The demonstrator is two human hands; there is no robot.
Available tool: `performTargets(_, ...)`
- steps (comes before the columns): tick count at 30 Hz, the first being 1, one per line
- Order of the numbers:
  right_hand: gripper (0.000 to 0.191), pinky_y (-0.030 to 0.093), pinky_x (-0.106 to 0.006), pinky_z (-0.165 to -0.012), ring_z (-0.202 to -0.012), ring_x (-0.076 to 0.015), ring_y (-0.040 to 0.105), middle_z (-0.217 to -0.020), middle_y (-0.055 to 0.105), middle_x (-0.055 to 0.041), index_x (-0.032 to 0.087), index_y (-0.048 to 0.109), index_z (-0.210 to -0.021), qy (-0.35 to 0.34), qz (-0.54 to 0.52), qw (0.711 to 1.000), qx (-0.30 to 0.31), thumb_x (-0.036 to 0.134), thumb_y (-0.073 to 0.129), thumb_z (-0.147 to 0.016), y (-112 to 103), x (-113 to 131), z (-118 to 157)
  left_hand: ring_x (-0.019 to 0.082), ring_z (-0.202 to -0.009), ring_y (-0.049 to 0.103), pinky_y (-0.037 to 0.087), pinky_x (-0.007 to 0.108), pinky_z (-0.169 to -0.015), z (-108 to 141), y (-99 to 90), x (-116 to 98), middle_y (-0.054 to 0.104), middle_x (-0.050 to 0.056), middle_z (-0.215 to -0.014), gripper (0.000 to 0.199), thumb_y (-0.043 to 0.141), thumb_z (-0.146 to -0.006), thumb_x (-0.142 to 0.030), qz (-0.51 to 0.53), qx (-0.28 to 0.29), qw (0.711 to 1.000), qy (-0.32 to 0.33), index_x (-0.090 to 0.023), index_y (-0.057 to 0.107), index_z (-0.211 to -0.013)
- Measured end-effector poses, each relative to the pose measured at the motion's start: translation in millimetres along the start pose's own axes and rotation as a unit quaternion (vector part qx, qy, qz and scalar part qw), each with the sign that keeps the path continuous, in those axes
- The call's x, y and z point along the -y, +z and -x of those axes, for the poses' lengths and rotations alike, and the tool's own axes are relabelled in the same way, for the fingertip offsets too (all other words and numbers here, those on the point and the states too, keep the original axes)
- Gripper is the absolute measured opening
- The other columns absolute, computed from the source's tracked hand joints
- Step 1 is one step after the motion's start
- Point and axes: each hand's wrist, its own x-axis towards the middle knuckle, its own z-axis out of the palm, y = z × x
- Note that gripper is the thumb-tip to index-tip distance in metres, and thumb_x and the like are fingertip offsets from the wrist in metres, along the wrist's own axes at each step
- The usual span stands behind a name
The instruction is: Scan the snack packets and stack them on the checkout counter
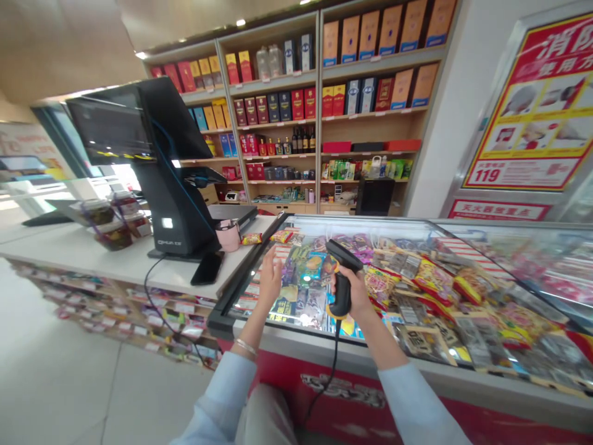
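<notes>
My right hand [357, 289] is wrapped round the grip of a black and yellow barcode scanner [343, 293], held upright over the glass-topped freezer [319, 346]. Its head points up and to the left, and a black cable hangs down from the handle's base. My left hand [270, 278] is raised above the freezer's left end, empty, with its fingers stretched out. Beneath the glass lie many packaged snacks; a red and yellow snack bag [433, 281] shows right of the scanner. Small snack packets [281, 236] rest near the freezer's back left corner, beyond my left hand.
Left of the freezer, a white counter [134, 267] carries a black point-of-sale terminal [162, 185], a phone [208, 268], a pink cup [228, 235] and lidded tubs [112, 235]. A loose cable [152, 303] droops over its front. Shelves [278, 125] of boxed goods stand behind.
</notes>
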Motion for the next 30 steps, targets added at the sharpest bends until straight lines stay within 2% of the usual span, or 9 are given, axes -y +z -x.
performTargets(5, 0.024, 0.042, -0.021, -0.034, -0.035, -0.0113, 0.05, -0.048, 0.059, 0.0021, 0.018, 0.063, -0.07, 0.039, -0.009, 0.999, 0.022, 0.039, 0.074, -0.066, 26.2, -32.6, -19.2, 0.024, -0.131, 0.049, 0.036, 0.043, -0.112, -3.4, -34.7, 38.5, 0.045, 0.014, -0.147, 0.055, 0.035, -0.097, -0.048, -0.012, -0.025, 0.999, -0.047, -0.021, 0.039, -0.144)
performTargets(8, 0.025, 0.042, -0.021, -0.034, -0.035, -0.0113, 0.05, -0.048, 0.058, 0.0023, 0.018, 0.063, -0.071, 0.069, -0.018, 0.997, 0.025, 0.039, 0.073, -0.065, 37.3, -50.3, -32.6, 0.025, -0.132, 0.048, 0.036, 0.043, -0.112, -16.0, -48.9, 60.3, 0.047, 0.013, -0.145, 0.053, 0.036, -0.097, -0.047, -0.027, -0.043, 0.997, -0.06, -0.02, 0.042, -0.142)
performTargets(12, 0.024, 0.04, -0.02, -0.033, -0.036, -0.0107, 0.05, -0.047, 0.058, 0.0023, 0.018, 0.062, -0.067, 0.13, -0.034, 0.991, 0.013, 0.039, 0.072, -0.063, 48.8, -74.3, -51.5, 0.026, -0.132, 0.048, 0.034, 0.045, -0.113, -49.6, -55.2, 90.5, 0.051, 0.014, -0.141, 0.048, 0.039, -0.095, -0.04, -0.065, -0.051, 0.995, -0.061, -0.018, 0.046, -0.137)
performTargets(15, 0.024, 0.04, -0.02, -0.033, -0.035, -0.0107, 0.05, -0.046, 0.058, 0.0018, 0.018, 0.06, -0.061, 0.171, -0.023, 0.985, 0.013, 0.039, 0.072, -0.061, 54.3, -92.3, -62.3, 0.028, -0.132, 0.047, 0.035, 0.047, -0.113, -81.8, -53.6, 115.3, 0.053, 0.016, -0.138, 0.048, 0.046, -0.09, -0.03, -0.113, -0.035, 0.991, -0.06, -0.016, 0.047, -0.135)
performTargets(20, 0.024, 0.04, -0.02, -0.033, -0.034, -0.01, 0.049, -0.045, 0.058, -0.0002, 0.017, 0.06, -0.057, 0.181, -0.009, 0.983, 0.004, 0.037, 0.072, -0.062, 54.2, -118.0, -70.3, 0.032, -0.127, 0.052, 0.039, 0.05, -0.108, -128.2, -54.5, 154.8, 0.055, 0.022, -0.132, 0.057, 0.053, -0.077, -0.016, -0.202, 0.04, 0.976, -0.066, -0.009, 0.048, -0.133)
performTargets(24, 0.022, 0.041, -0.021, -0.033, -0.033, -0.0111, 0.05, -0.045, 0.058, -0.0006, 0.017, 0.058, -0.058, 0.185, -0.021, 0.982, -0.01, 0.035, 0.071, -0.064, 49.1, -126.7, -72.0, 0.031, -0.129, 0.05, 0.037, 0.046, -0.112, -150.0, -58.2, 176.6, 0.051, 0.022, -0.139, 0.065, 0.052, -0.071, -0.009, -0.234, 0.083, 0.968, -0.043, -0.007, 0.047, -0.136)
performTargets(27, 0.021, 0.041, -0.021, -0.033, -0.034, -0.0116, 0.051, -0.047, 0.059, -0.0006, 0.017, 0.059, -0.061, 0.179, -0.031, 0.983, -0.019, 0.034, 0.07, -0.067, 46.4, -127.3, -73.0, 0.028, -0.134, 0.045, 0.036, 0.042, -0.113, -161.8, -58.1, 187.5, 0.043, 0.019, -0.148, 0.075, 0.052, -0.069, -0.006, -0.292, 0.165, 0.942, -0.027, -0.008, 0.04, -0.143)
performTargets(30, 0.021, 0.041, -0.021, -0.033, -0.034, -0.0113, 0.051, -0.046, 0.058, -0.0004, 0.017, 0.059, -0.061, 0.185, -0.029, 0.982, -0.032, 0.034, 0.069, -0.069, 46.3, -126.9, -74.2, 0.026, -0.135, 0.044, 0.035, 0.038, -0.113, -171.8, -55.4, 193.3, 0.044, 0.015, -0.149, 0.078, 0.056, -0.066, -0.005, -0.329, 0.223, 0.917, -0.024, -0.014, 0.044, -0.142)
